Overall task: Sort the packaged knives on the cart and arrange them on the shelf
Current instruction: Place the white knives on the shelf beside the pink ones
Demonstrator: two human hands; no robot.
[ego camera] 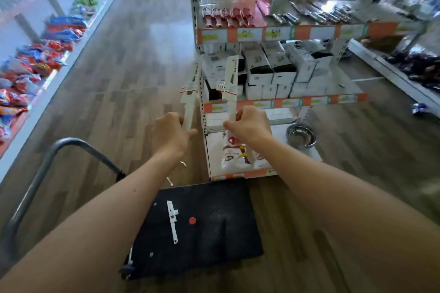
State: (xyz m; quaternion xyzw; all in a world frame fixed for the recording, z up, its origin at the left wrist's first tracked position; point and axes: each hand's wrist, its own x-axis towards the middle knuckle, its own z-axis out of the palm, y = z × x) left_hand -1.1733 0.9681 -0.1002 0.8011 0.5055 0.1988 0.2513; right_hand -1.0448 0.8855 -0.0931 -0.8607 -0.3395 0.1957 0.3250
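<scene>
Head view: the left grip (170, 132) is curled round the lower end of a packaged knife (189, 95) and holds it upright, just left of the shelf (297, 101) post. The right grip (250, 123) pinches the bottom of a second pack (230, 81) between thumb and bent fingers. This pack also stands upright, in front of the middle tier's white-and-black boxes (271, 71). Both packs are white card with a red band, and their print is too blurred to read. The black cart (226, 233) below the arms carries a white strip (172, 220) and a red dot (192, 220). The shelf edges bear orange-and-white price tags (247, 34), and their writing is illegible. A steel bowl (301, 136) sits on the bottom tier, right of the right grip.
</scene>
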